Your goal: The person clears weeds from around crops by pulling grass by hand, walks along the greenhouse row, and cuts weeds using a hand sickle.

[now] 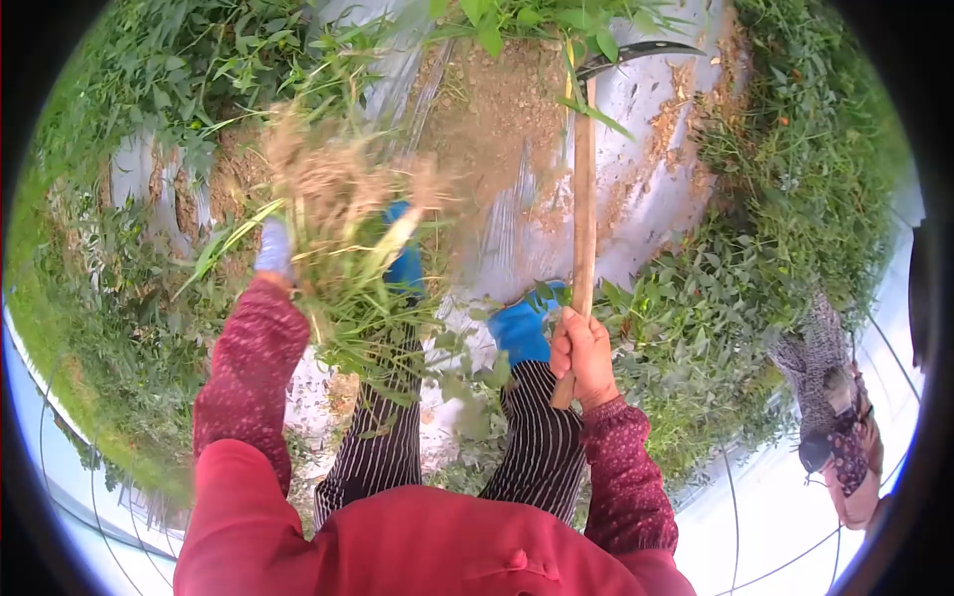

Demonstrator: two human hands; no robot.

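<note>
My left hand [274,250], in a pale glove, grips an uprooted clump of grassy weeds [363,288]. The clump's soil-covered roots [323,179] point up and away from me, blurred by motion, and its green blades hang toward my legs. Most of the left fingers are hidden by the leaves. Bare and closed, my right hand [584,358] wraps the lower end of a sickle's wooden handle [584,209]. The sickle's dark curved blade [646,50] is at the far end, pointing right, just beyond some green leaves.
My blue-covered feet [522,326] stand between leafy plant rows [795,189]. Pale plastic sheeting [636,159] with scattered soil lies beside a strip of bare earth [497,109]. Another person [835,407] is among the plants at the far right.
</note>
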